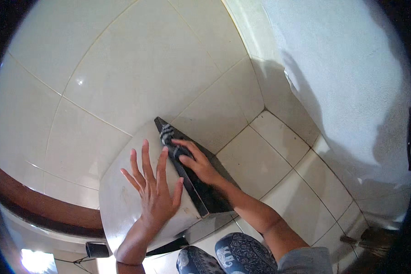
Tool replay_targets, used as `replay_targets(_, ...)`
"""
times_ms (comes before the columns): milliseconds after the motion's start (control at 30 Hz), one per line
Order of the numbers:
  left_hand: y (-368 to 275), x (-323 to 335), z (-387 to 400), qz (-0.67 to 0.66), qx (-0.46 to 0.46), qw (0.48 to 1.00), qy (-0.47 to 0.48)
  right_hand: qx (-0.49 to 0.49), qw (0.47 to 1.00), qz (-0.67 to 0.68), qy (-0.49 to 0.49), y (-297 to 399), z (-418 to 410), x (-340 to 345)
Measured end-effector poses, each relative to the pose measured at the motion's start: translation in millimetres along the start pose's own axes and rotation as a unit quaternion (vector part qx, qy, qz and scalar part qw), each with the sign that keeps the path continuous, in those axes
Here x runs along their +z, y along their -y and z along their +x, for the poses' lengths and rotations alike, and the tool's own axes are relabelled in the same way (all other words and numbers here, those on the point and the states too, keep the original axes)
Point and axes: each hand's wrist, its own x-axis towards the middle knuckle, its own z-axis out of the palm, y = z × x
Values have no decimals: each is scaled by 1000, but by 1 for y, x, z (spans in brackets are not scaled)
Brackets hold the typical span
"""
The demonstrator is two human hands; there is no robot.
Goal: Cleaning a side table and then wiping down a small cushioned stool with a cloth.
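Observation:
My right hand (200, 164) grips a dark cloth with black and white stripes (169, 137), pressed on the black panel (197, 181) of a white and black appliance or cabinet. My left hand (154, 191) is raised with its fingers spread over the white top (120, 181) of that piece; whether it touches the surface, I cannot tell. The white top has brownish smudges near its front edge. The black side panel reaches down towards the tiled floor.
A tiled wall (123, 68) rises beyond the appliance. Floor tiles (260, 150) lie to its right, with a broom-like thing (366, 243) at the lower right. A black box-shaped object (97, 250) with cables is at lower left. My patterned-clothed knees (245, 253) are below.

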Motion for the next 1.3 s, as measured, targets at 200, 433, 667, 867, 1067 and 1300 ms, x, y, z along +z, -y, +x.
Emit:
replay_targets(200, 4, 6, 8, -108, -11, 982, 152, 249, 962, -23, -112, -165, -7, -59)
replay_targets(433, 17, 12, 2, -160, -19, 975, 154, 334, 931, -67, -129, -135, -162, -71)
replay_targets(667, 22, 4, 1, -133, -17, 981, 141, 39, 999, -8, 13, 13, -35, -3)
replay_targets(867, 18, 11, 8, -169, -18, 974, 151, 58, 997, 30, -27, -103, 87, -10)
replay_targets(1067, 25, 17, 4, -162, -28, 977, 137, 294, 951, -26, -95, -145, -18, -46)
replay_targets(1300, 26, 16, -4, -106, 11, 985, 134, 204, 977, 9, -57, 33, -122, -13)
